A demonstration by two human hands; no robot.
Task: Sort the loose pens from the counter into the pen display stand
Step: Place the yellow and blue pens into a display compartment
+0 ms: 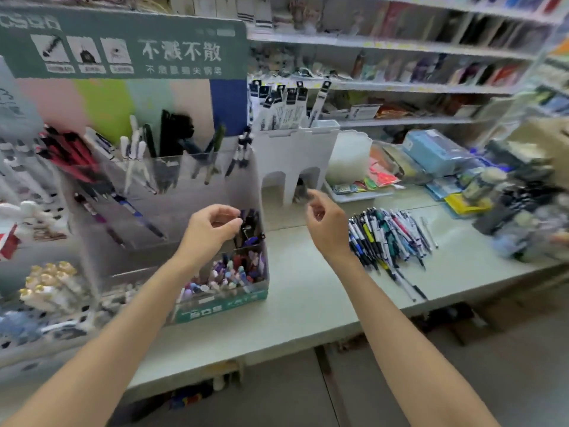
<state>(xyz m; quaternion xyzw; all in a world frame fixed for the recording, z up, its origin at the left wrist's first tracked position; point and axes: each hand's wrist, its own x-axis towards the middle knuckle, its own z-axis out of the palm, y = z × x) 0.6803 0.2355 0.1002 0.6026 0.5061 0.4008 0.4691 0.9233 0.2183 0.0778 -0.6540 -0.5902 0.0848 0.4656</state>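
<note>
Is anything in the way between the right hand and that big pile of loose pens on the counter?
No, nothing visible. The right hand is raised just left of the mixed-colour heap of loose pens on the pale counter, with only bare counter between them.
</note>
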